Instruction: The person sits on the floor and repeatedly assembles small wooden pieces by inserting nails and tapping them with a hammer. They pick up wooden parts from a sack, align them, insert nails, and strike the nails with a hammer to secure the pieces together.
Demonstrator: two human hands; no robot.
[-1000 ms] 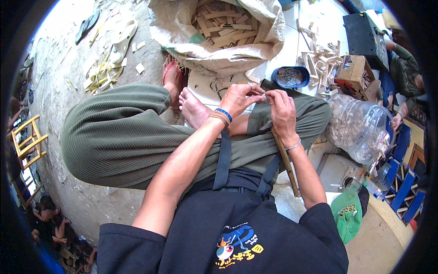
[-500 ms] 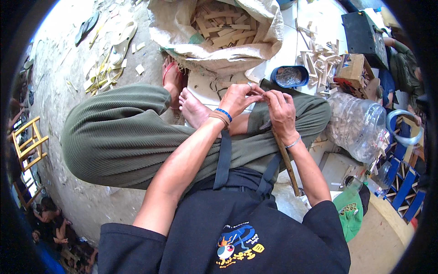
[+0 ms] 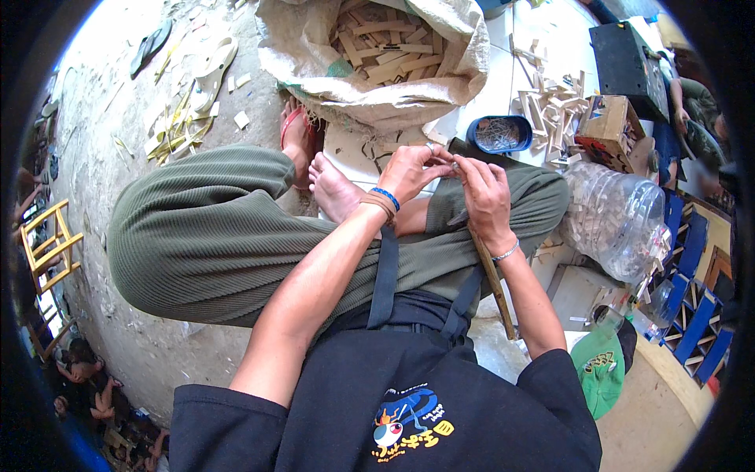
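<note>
My left hand (image 3: 409, 175) and my right hand (image 3: 485, 197) meet fingertip to fingertip above my crossed legs. The left fingers pinch something too small to make out. A hammer (image 3: 494, 287) with a wooden handle lies against my right palm, seemingly kept there by the lower fingers. Its metal head peeks out beside the palm, and the handle slants down past the wrist. Beyond my right hand stands a blue oval container (image 3: 474, 135) with many thin nails in it. What lies directly beneath my fingertips is mostly hidden.
A woven sack (image 3: 295, 59) full of wood strips stands ahead. Small wood pieces (image 3: 550, 110) lie in a pile right of it, near a cardboard box (image 3: 602, 130) and a black box (image 3: 627, 67). A large clear plastic bottle (image 3: 621, 220) and a green cap (image 3: 599, 370) are at right.
My hands stay nearly in place, with slight finger movement. At the far right, a pale blue ring has gone from its place, and another person's arm has shifted.
</note>
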